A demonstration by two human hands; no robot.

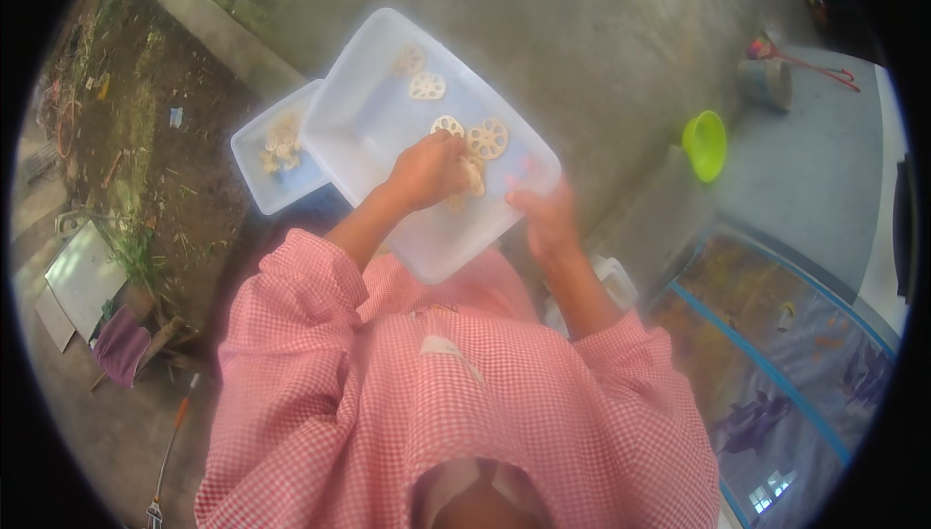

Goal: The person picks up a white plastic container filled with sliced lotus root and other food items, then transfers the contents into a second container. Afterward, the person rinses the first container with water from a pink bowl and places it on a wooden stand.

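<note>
A translucent white plastic tub (356,136) is held tilted in front of my chest. My right hand (550,220) grips its right rim, thumb over the edge and fingers behind the wall. My left hand (433,172) reaches inside, its curled fingers on a small cluster of pale lotus root slices (476,177). Right beside those fingers lies a round lotus root slice (487,138); another slice (427,86) lies farther up the tub's floor. To the left, partly behind this tub, a smaller plastic tub (247,147) contains several pale pieces (282,147).
A concrete curb (211,16) borders the soil strip (196,129) on the left. On the right are a lime-green basin (705,146), a bucket (767,84) and a blue-edged plastic sheet (771,369). A long-handled tool (174,427) lies at lower left.
</note>
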